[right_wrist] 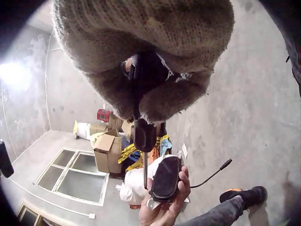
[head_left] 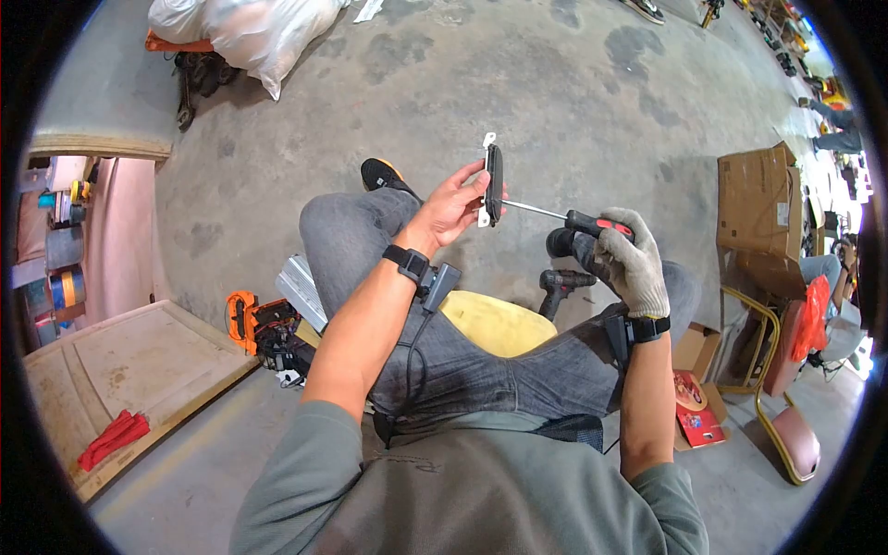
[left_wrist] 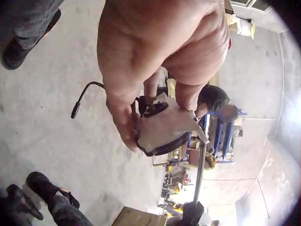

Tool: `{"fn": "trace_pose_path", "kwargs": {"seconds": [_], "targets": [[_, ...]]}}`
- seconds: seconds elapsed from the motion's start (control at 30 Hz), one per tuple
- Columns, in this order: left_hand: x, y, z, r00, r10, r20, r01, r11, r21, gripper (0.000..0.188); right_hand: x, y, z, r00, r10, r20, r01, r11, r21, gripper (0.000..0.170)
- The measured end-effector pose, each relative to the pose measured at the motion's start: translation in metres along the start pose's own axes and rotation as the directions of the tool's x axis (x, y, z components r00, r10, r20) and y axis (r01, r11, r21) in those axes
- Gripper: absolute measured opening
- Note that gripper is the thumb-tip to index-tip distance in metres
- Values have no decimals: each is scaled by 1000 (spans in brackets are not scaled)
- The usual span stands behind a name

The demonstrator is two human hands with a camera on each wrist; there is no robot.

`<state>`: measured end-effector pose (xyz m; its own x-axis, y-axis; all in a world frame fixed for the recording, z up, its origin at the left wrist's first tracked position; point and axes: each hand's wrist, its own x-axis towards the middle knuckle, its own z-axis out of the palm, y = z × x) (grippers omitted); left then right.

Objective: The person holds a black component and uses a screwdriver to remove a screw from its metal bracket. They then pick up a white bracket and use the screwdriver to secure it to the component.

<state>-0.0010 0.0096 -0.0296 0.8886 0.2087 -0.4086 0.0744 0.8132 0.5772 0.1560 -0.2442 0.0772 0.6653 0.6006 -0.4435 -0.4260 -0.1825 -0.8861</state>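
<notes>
Left hand: bare, clamped on the black oval part, fingers and thumb at its sides (head_left: 453,208)
Black oval part: held upright above the lap, in front of the person (head_left: 497,185); a white bracket runs along one side (head_left: 489,140)
Cable: thin and black, curving out from beside the part to a plug-like end (right_wrist: 207,177)
Right hand: in a knitted glove, clamped on the screwdriver handle (head_left: 634,264)
Screwdriver: red and black, its shaft reaching toward the part; whether the tip touches, I cannot tell (head_left: 590,224)
Between the legs: a yellow piece (head_left: 499,324), with a dark power drill near its upper right edge (head_left: 558,290)
In the way: the glove hides much of the handle in the right wrist view
Left side: an orange and black item near the knee (head_left: 243,322); a wooden panel (head_left: 185,347) carrying a red cloth (head_left: 116,440)
Right side: a tall cardboard box (head_left: 754,203), a low open box with red printing (head_left: 696,407), and a gold-framed chair (head_left: 767,361)
Far left: a white sack (head_left: 264,37)
Surface: grey concrete floor with dark stains (head_left: 518,88)
Room: pale walls (right_wrist: 28,108) and a white-framed window (right_wrist: 77,174)
</notes>
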Motion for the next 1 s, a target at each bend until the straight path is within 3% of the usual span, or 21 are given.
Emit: {"fn": "trace_pose_path", "kwargs": {"seconds": [1.0], "targets": [[-2, -2, 0, 999, -19, -27, 22, 994, 107, 62, -3, -4, 2, 999, 28, -20, -30, 997, -75, 36]]}}
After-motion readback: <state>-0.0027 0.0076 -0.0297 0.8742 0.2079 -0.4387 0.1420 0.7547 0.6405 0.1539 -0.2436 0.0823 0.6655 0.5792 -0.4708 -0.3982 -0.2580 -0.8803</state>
